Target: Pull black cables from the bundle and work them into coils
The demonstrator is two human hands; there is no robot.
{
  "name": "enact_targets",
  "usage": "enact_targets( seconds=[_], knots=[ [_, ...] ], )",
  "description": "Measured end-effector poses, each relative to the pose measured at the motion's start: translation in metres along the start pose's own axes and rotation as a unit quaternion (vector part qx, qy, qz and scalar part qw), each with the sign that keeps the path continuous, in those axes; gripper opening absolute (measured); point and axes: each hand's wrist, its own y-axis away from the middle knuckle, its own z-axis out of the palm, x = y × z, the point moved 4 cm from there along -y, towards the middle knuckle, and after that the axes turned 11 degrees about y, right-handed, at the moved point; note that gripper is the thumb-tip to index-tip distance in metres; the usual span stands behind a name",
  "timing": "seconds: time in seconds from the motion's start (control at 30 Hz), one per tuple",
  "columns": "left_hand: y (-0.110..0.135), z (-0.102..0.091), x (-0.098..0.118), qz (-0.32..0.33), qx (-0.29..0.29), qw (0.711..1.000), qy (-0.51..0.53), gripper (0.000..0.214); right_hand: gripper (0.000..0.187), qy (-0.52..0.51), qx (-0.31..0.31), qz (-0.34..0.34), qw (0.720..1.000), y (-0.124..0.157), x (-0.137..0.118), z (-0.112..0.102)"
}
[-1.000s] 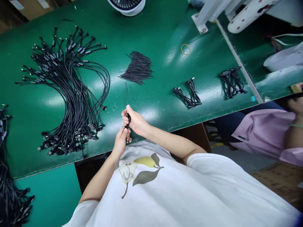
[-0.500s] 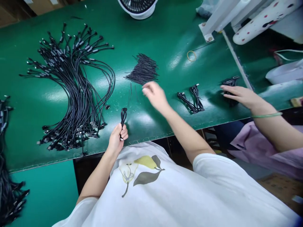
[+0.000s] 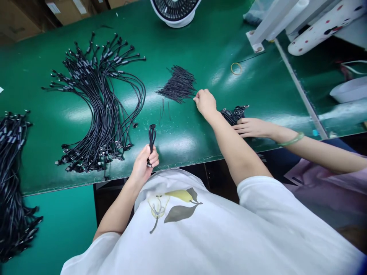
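My left hand [image 3: 146,162] is closed around a folded black cable [image 3: 151,137], held upright near the table's front edge with its loop pointing up. My right hand [image 3: 205,102] pinches at the right edge of a pile of thin black twist ties [image 3: 179,84]. Whatever lies between those fingertips is too small to make out. A few loose ties [image 3: 164,109] lie just below the pile. To the left spreads a big bunch of black cables [image 3: 100,103] with plugs at both ends.
From the right, a co-worker's hand [image 3: 249,127] rests at some folded cables [image 3: 235,114]. Another cable bunch [image 3: 11,175] lies at far left. A fan [image 3: 177,11] stands at the back, near a yellow rubber band [image 3: 236,68] and a white metal bracket [image 3: 258,40].
My right hand has moved right along the pile's lower side and its fingers are now pinched. The co-worker's hand has come left to the folded cables. The view has shifted slightly.
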Motion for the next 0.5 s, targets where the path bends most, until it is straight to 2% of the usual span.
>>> enact_targets(
  seconds=[0.13,0.23,0.3,0.33,0.4,0.43,0.47,0.5],
  knots=[
    [0.006,-0.003,0.001,0.011,-0.005,1.0,-0.001,0.024,0.009,0.034,-0.039,0.009,0.999,-0.004,-0.002,-0.005],
    [0.01,-0.004,-0.001,0.015,-0.005,1.0,-0.009,0.023,0.005,0.036,-0.033,0.009,0.999,0.014,-0.01,-0.02],
    [0.011,-0.001,-0.003,0.02,-0.008,1.0,-0.016,0.026,0.01,-0.038,-0.042,0.006,0.998,0.042,-0.025,-0.029],
    [0.011,0.001,-0.004,0.024,-0.009,0.999,-0.019,0.03,0.013,-0.105,-0.065,0.001,0.992,0.061,-0.036,-0.03],
    [0.009,0.005,-0.007,0.028,-0.012,0.999,-0.021,0.037,0.017,-0.259,-0.149,-0.026,0.954,0.105,-0.067,-0.027],
    [0.006,0.006,-0.008,0.029,-0.013,0.999,-0.024,0.039,0.016,-0.304,-0.205,-0.055,0.929,0.129,-0.085,-0.023],
    [0.003,0.006,-0.01,0.032,-0.013,0.999,-0.03,0.039,0.016,-0.327,-0.234,-0.083,0.912,0.151,-0.101,-0.021],
    [0.0,0.005,-0.011,0.04,-0.011,0.998,-0.041,0.039,0.016,-0.332,-0.238,-0.109,0.906,0.17,-0.115,-0.02]
  ],
)
